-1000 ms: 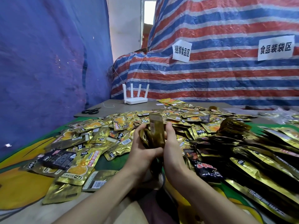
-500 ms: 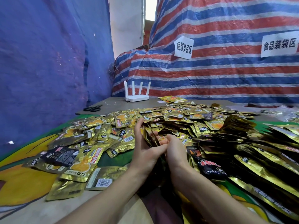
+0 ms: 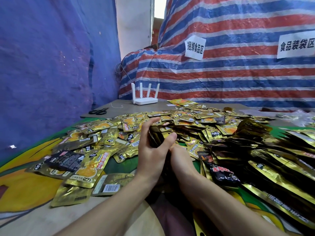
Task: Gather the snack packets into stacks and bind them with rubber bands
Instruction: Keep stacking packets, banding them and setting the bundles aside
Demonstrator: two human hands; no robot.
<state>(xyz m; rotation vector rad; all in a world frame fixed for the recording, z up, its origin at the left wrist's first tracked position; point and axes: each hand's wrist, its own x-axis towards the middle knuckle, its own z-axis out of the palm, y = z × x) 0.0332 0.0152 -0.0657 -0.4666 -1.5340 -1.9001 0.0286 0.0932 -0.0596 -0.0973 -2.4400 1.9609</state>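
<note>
The left hand [image 3: 152,154] grips a thin stack of packets [image 3: 156,137], dark and gold foil seen edge-on, just above the loose packets [image 3: 187,120] heaped on the table [image 3: 122,109]. The right hand [image 3: 181,157] presses against the left, and with its fingers hidden its grip cannot be told.

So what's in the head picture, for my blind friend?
A left hand grips a small stack of packets, the right hand close beside it, above a table heaped with gold snack packets. A white router stands behind.
</note>
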